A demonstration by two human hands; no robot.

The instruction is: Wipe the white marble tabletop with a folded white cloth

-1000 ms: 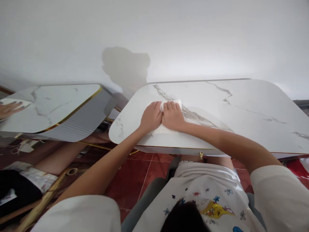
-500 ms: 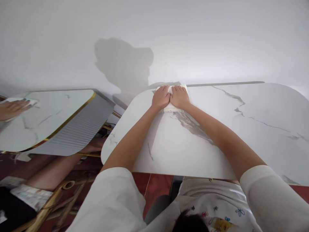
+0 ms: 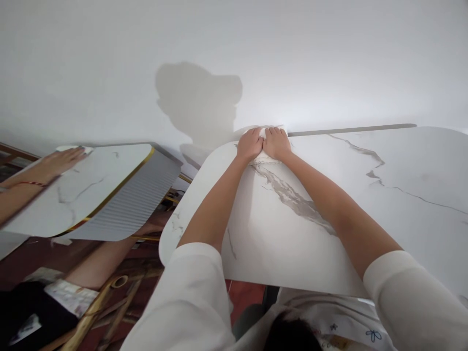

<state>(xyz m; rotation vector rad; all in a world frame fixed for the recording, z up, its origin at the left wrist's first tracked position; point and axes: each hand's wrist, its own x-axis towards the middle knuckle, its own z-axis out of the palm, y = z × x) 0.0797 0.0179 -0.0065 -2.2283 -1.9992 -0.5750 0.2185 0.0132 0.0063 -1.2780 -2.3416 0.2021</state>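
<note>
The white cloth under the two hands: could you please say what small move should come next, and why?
I would probably draw the white cloth back toward the near edge: the left hand and the right hand rest on it at the far edge of the marbled tabletop, close to the wall, leaving little room farther forward.

The cloth under the hands is plain white, and the table beneath is glossy white with jagged grey-brown marble veins. Left of the hands, a second table has a white, finely grey-veined top, a gold edge band and a grey ribbed side. Beyond the hands, the wall is pale grey.
</note>
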